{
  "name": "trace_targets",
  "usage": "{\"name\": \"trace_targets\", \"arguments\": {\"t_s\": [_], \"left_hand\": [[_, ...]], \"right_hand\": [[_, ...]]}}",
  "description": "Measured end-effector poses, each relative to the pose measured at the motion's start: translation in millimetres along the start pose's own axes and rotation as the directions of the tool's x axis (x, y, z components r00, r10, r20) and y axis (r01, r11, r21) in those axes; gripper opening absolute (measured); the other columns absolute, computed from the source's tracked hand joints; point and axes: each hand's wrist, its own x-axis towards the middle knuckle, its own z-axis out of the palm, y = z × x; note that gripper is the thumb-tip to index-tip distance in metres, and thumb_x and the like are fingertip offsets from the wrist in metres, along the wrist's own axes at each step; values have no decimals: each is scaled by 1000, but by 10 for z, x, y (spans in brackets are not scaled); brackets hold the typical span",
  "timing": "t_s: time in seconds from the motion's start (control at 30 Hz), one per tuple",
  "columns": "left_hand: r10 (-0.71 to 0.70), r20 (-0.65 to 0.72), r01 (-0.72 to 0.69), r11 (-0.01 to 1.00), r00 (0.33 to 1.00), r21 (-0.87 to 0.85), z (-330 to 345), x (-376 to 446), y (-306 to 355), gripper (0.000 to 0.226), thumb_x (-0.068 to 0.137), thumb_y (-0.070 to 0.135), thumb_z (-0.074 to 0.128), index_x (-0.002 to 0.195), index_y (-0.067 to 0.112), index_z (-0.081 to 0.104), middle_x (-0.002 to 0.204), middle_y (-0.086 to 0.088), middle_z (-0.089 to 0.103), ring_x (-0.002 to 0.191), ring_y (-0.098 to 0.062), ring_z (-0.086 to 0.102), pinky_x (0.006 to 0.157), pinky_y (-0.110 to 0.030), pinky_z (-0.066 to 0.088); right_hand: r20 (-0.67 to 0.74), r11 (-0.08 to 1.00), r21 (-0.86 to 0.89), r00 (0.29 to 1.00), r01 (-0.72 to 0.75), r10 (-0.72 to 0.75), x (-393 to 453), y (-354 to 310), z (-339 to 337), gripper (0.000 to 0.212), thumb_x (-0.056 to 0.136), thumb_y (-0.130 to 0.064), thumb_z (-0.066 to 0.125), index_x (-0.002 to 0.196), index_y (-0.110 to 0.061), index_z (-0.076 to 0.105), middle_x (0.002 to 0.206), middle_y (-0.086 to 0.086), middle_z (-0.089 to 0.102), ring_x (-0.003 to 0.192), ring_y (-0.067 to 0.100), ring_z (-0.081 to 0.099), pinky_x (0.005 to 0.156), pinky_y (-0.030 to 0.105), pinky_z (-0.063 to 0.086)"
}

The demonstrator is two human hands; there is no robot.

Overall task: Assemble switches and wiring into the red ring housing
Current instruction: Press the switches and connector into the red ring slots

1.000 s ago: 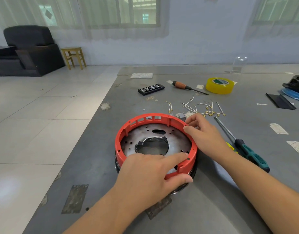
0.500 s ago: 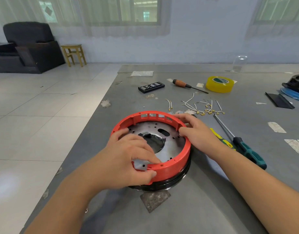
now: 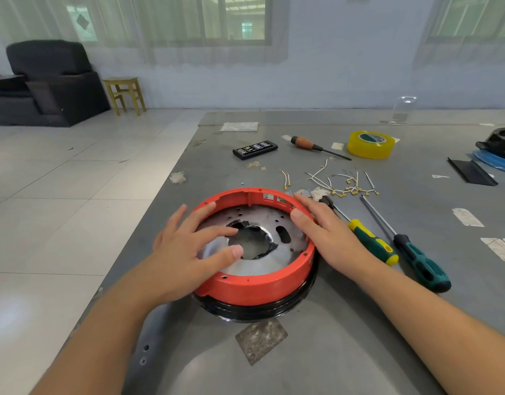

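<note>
the red ring housing sits near the desk's front edge on a black base, its smooth plastic wall round a dull, holed metal plate. no switch or wire shows inside it, so the assembly looks barely begun. the left hand lies spread over the rim at 9 o'clock, and the right hand lies flat with fingers together at 2 o'clock. thin white wires with brass ends wait at 1 o'clock, and two rubber-handled screwdrivers lie at 3 o'clock.
</note>
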Motion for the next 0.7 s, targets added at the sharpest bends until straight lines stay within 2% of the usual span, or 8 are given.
{"name": "trace_targets", "arguments": {"t_s": [0.07, 0.13, 0.23, 0.3, 0.37, 0.47, 0.6, 0.7], "left_hand": [[-45, -34, 46, 999, 998, 19, -31, 9, -55, 50, 69, 91, 46, 115, 72, 53, 168, 33, 3, 158, -7, -10, 130, -50, 3], [-84, -69, 85, 996, 994, 11, -34, 33, -91, 36, 86, 71, 65, 120, 67, 53, 172, 24, 0, 158, -12, -1, 130, -48, 10], [-97, -221, 84, 994, 970, -69, -23, 92, -137, 29, 94, 44, 71, 119, 56, 63, 171, 13, 21, 154, -15, 26, 121, -38, 28], [-121, -372, 103, 992, 920, -69, -19, 119, -157, 19, 94, 40, 71, 112, 48, 71, 160, 11, 44, 143, -11, 44, 108, -31, 34], [-115, -497, 130, 991, 860, -4, -6, 121, -160, 13, 96, 40, 68, 107, 41, 75, 142, 12, 63, 129, -14, 57, 100, -34, 41], [10, -620, 67, 993, 784, 101, 21, 58, -43, 14, 99, 38, 64, 102, 35, 77, 113, 15, 74, 103, -17, 67, 82, -31, 44], [295, -437, -172, 939, 850, 299, 223, -65, 315, 41, 98, 61, 47, 97, 36, 79, 92, 16, 77, 85, -10, 70, 70, -32, 51], [407, -298, -229, 843, 863, 487, 425, -90, 483, 53, 93, 73, 42, 82, 31, 73, 67, 10, 69, 61, -15, 64, 55, -30, 33]], "right_hand": [[-65, 1000, 6, 998, -6, 7, 7, 14, 12, 29, 98, -66, 47, 114, -51, 66, 118, -25, 59, 108, -20, 51, 95, 18, 41], [-124, 1000, 2, 992, -17, 17, 31, 50, 27, 28, 99, -59, 52, 92, -39, 69, 110, -17, 63, 101, -9, 58, 88, 25, 45], [-76, 994, 101, 996, -36, 44, 46, 87, 59, 29, 99, -45, 61, 86, -20, 63, 124, -20, 65, 106, -2, 64, 98, 37, 51], [-47, 984, 166, 996, -67, 76, 28, 80, 74, 39, 88, -56, 64, 88, -17, 62, 119, -24, 70, 99, 2, 69, 94, 41, 55], [-78, 990, 123, 994, -70, 80, 7, 63, 101, 48, 77, -67, 60, 85, -20, 62, 116, -25, 70, 92, 0, 69, 87, 37, 56], [-134, 997, 59, 990, -42, 49, 5, 28, 180, 49, 75, -69, 58, 78, -20, 59, 118, -23, 64, 101, 0, 65, 89, 36, 55], [-143, 1000, -14, 990, -3, 1, -42, -64, 338, 63, 74, -80, 51, 78, -18, 61, 116, -21, 53, 107, -14, 53, 90, 14, 42], [-126, 997, -75, 992, 8, -17, -100, -115, 441, 70, 76, -86, 36, 81, -21, 60, 115, -13, 47, 105, -10, 52, 89, 11, 38]]}}
